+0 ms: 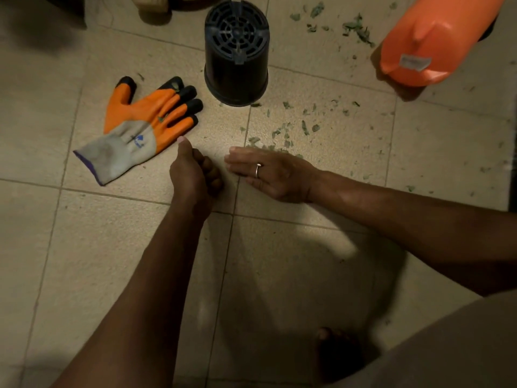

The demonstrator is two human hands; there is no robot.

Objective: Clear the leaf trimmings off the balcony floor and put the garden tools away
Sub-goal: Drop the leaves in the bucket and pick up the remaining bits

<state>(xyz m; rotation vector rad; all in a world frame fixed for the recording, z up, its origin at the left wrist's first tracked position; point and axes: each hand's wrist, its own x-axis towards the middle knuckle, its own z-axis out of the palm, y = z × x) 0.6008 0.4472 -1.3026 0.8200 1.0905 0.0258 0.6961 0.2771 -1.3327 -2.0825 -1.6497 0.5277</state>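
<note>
While the right hand [275, 175] lies flat, leaf trimmings [315, 127] at its one o'clock, the left hand [193, 175] curls, contents hidden.

Orange-and-grey work glove [139, 127] with black fingertips, black plastic pot [236, 65], bright orange watering can [430, 37], pale green leaf trimmings [282, 133], beige floor tiles [112, 247]

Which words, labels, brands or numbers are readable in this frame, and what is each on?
Blue mark on the cuff of the glove: a printed logo, too blurred to read.
White sticker on the orange plastic container: too blurred to read.
No other text shows.
</note>
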